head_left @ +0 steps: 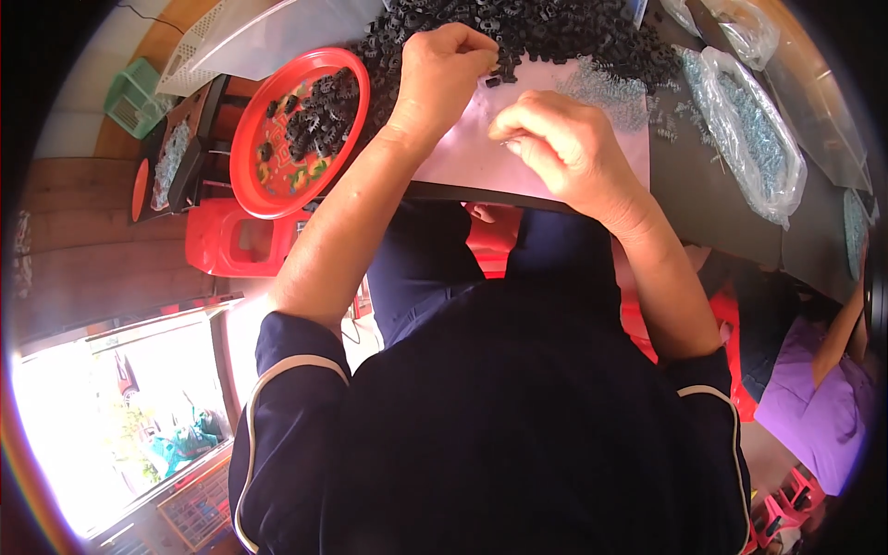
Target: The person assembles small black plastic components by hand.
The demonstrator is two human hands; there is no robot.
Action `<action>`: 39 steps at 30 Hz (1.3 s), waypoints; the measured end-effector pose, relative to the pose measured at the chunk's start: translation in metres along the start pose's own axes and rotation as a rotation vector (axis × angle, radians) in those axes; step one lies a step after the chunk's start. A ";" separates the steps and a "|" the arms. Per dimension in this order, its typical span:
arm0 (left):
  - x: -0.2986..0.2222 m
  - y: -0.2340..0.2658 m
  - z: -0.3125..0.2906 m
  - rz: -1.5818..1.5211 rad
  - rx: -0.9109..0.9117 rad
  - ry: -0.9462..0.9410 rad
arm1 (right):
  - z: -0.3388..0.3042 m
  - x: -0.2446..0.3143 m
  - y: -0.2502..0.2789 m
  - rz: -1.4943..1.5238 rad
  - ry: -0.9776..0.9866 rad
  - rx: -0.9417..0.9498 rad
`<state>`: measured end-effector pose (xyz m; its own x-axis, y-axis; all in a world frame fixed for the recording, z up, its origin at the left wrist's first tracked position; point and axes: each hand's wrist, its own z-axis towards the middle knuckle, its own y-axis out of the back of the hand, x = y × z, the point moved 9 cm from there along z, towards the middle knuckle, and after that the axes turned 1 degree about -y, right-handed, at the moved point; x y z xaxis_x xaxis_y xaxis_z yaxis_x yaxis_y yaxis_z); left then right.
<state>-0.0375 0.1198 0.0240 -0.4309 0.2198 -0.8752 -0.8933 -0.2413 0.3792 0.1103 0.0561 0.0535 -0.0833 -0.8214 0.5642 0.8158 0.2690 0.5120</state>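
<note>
My left hand is closed in a pinch at the near edge of a heap of small black plastic parts. Black pieces lie right by its fingertips, and I cannot tell whether one is between them. Over a pale pink sheet, my right hand has its thumb and bent fingers pressed together. Something tiny and light shows at those fingertips, too small to name. Beyond the right hand, a scatter of small silvery springs lies on the sheet beside the black heap.
A round red tray with more black parts stands left of my left forearm. On the right lies a clear plastic bag of silvery pieces. A red stool and a green basket are at left. Another person's arm shows far right.
</note>
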 end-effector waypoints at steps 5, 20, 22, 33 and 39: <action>-0.018 -0.014 0.018 0.570 -0.059 -0.301 | 0.003 0.014 -0.026 -0.045 0.153 0.047; -0.034 -0.032 0.025 0.807 0.046 -0.613 | -0.006 -0.031 0.014 -0.119 -0.182 -0.259; -0.033 -0.035 0.025 0.827 0.061 -0.630 | -0.008 -0.039 0.020 -0.036 -0.212 -0.322; -0.036 -0.036 0.024 0.934 0.185 -0.650 | -0.005 -0.015 -0.002 -0.348 0.015 -0.104; -0.031 -0.024 0.023 0.890 0.072 -0.761 | -0.007 -0.038 0.021 -0.095 -0.214 -0.327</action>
<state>-0.0059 0.1407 0.0490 -0.8508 0.5152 0.1032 -0.2330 -0.5459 0.8048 0.1339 0.0892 0.0386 -0.2566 -0.7024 0.6639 0.9350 -0.0064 0.3546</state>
